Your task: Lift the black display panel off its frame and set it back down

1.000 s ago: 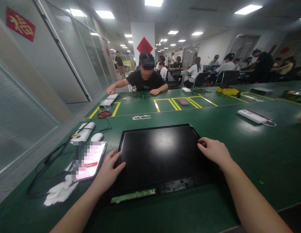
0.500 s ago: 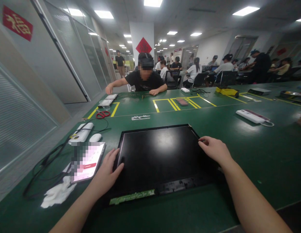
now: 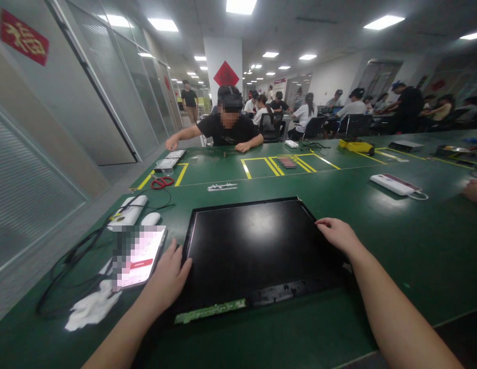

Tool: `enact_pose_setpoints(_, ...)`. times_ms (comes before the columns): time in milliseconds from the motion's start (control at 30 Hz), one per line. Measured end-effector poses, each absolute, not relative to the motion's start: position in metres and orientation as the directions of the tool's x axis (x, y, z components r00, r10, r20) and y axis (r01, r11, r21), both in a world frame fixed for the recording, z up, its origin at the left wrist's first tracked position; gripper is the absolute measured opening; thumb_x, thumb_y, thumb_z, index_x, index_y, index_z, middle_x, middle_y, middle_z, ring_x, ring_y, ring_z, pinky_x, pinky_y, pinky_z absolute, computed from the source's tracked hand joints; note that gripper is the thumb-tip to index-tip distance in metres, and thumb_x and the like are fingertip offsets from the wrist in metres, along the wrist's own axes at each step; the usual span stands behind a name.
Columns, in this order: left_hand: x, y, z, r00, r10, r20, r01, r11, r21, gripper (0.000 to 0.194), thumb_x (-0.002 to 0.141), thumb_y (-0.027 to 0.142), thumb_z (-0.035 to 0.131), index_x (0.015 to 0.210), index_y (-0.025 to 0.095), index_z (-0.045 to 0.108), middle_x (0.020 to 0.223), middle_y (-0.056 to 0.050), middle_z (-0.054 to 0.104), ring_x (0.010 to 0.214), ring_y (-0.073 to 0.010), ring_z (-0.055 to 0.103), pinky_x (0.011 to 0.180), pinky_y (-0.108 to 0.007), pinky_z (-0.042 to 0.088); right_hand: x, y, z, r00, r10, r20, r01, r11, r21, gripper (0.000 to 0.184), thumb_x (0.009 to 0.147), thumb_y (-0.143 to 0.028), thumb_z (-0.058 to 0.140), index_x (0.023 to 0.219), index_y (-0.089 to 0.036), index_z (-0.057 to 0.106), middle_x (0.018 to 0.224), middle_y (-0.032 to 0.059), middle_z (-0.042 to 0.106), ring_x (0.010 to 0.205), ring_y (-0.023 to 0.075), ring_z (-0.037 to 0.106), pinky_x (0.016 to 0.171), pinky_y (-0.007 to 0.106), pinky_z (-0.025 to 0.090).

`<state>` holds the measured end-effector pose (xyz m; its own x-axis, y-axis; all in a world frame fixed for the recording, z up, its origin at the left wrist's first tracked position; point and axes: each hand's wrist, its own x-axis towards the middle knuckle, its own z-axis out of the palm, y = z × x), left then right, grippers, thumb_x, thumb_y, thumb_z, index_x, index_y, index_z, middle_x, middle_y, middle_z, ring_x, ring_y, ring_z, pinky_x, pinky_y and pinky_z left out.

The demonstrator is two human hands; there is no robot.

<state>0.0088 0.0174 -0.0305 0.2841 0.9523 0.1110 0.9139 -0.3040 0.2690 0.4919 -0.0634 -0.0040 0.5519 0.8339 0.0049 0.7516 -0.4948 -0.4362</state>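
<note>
One green-topped table (image 3: pixel 422 246) in a white-walled room (image 3: pixel 323 77) bore one flat, black, rectangular display panel (image 3: pixel 253 251), lying screen-up. Two bare hands flanked it: the left hand (image 3: pixel 167 274), loosely spread, gripping nothing, at the left edge; the right hand (image 3: pixel 337 234), fingers bent, at the right edge, grip indeterminable. One pink-lit rectangular screen (image 3: pixel 150 253) narrowed movement at left; green surface separated the panel from one oblong white device (image 3: pixel 395 185) at right. One narrow green circuit board (image 3: pixel 211 311) lined the near edge.
</note>
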Motion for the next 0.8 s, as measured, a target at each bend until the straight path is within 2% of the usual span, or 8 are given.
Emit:
enact_pose_setpoints(133,0.006,0.022,-0.023,0.337,0.936,0.099,0.888,-0.351,0.297,0.061,0.09,0.034,0.034,0.129,-0.005,0.061,0.151,-0.032,0.047,0.142,-0.0389,0.045,0.118,-0.053,0.034,0.488,-0.061,-0.007,0.539,0.842,-0.008,0.771,-0.497,-0.398,0.032,0.086,-0.027,0.052,0.106,-0.025,0.077,0.101,0.0068,0.073,0.093,0.0243,0.066,0.075,0.032,0.047)
enact_pose_setpoints(267,0.003,0.026,-0.018,0.345,0.933,0.103,0.85,-0.357,0.387,0.055,0.086,0.028,0.04,0.128,0.002,0.065,0.149,-0.026,0.052,0.139,-0.0362,0.049,0.118,-0.052,0.035,0.483,-0.06,-0.01,0.521,0.853,0.04,0.813,-0.482,-0.327,0.038,0.086,-0.031,0.053,0.118,-0.021,0.073,0.106,0.0105,0.068,0.091,0.0241,0.065,0.076,0.033,0.047)
enact_pose_setpoints(400,0.006,0.022,-0.009,0.298,0.945,0.131,0.775,-0.32,0.545,0.054,0.081,0.028,0.044,0.122,0.003,0.069,0.146,-0.024,0.056,0.138,-0.0367,0.05,0.118,-0.053,0.034,0.482,-0.06,-0.013,0.512,0.858,0.034,0.817,-0.475,-0.326,0.04,0.087,-0.034,0.053,0.121,-0.019,0.07,0.109,0.0123,0.066,0.096,0.0247,0.065,0.077,0.033,0.047)
enact_pose_setpoints(533,0.014,0.012,0.008,0.125,0.981,0.147,0.588,-0.192,0.786,0.046,0.08,0.028,0.052,0.119,0.016,0.073,0.14,-0.012,0.065,0.138,-0.0341,0.051,0.12,-0.05,0.032,0.485,-0.06,-0.014,0.505,0.863,0.035,0.821,-0.467,-0.327,0.04,0.087,-0.035,0.053,0.12,-0.019,0.07,0.111,0.0127,0.065,0.097,0.0251,0.065,0.077,0.033,0.048)
enact_pose_setpoints(633,0.02,0.004,0.02,-0.061,0.998,-0.017,0.369,0.039,0.929,0.04,0.08,0.027,0.062,0.118,0.023,0.075,0.137,-0.006,0.068,0.136,-0.0328,0.053,0.118,-0.047,0.036,0.486,-0.06,-0.015,0.494,0.868,0.041,0.83,-0.457,-0.32,0.041,0.088,-0.037,0.053,0.121,-0.019,0.069,0.112,0.0127,0.065,0.096,0.0249,0.065,0.076,0.034,0.047)
enact_pose_setpoints(733,0.027,-0.002,0.028,-0.164,0.964,-0.212,0.18,0.24,0.954,0.04,0.083,0.025,0.066,0.122,0.027,0.074,0.129,-0.005,0.073,0.123,-0.0311,0.064,0.107,-0.043,0.048,0.486,-0.06,-0.017,0.489,0.871,0.039,0.833,-0.454,-0.316,0.041,0.088,-0.037,0.052,0.121,-0.019,0.068,0.112,0.0127,0.065,0.096,0.0247,0.065,0.077,0.033,0.047)
enact_pose_setpoints(800,0.033,-0.005,0.033,-0.197,0.93,-0.31,0.075,0.33,0.941,0.043,0.085,0.021,0.066,0.127,0.027,0.071,0.116,-0.006,0.078,0.105,-0.0287,0.074,0.091,-0.039,0.058,0.486,-0.06,-0.017,0.488,0.872,0.037,0.834,-0.454,-0.313,0.042,0.088,-0.037,0.052,0.122,-0.019,0.068,0.112,0.0129,0.064,0.097,0.025,0.064,0.078,0.034,0.047)
